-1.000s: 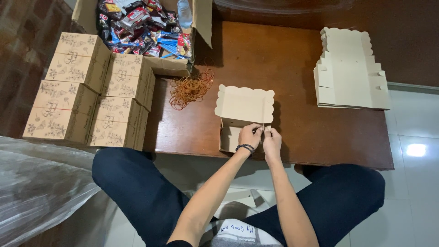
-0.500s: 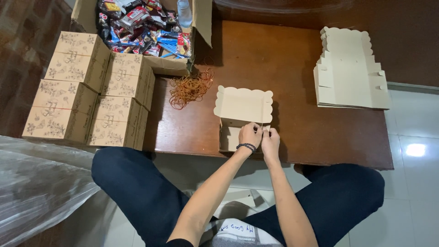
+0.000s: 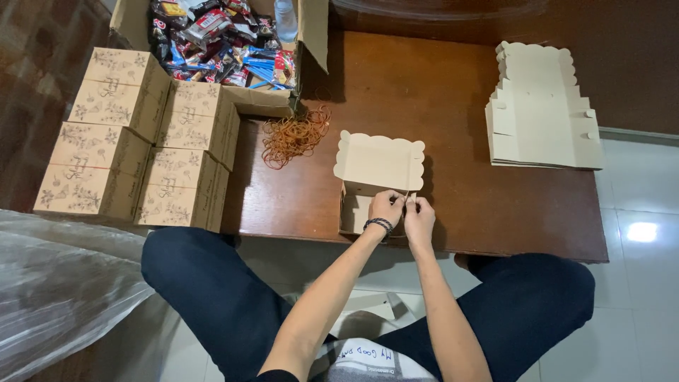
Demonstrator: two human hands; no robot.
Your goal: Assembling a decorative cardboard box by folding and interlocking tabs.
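Hands at lower centre of frame: our left hand (image 3: pixel 385 209) and right hand (image 3: pixel 419 216) pinch the near corner of a half-folded cardboard box (image 3: pixel 376 170) on the bench (image 3: pixel 453 106). Rubber bands (image 3: pixel 293 134) left of it; flat box blanks (image 3: pixel 541 110) upper right; finished boxes (image 3: pixel 138 138) far left.

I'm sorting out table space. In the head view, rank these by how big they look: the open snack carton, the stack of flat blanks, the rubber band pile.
1. Open snack carton, cut off by the frame
2. Stack of flat blanks
3. Rubber band pile, clearly smallest
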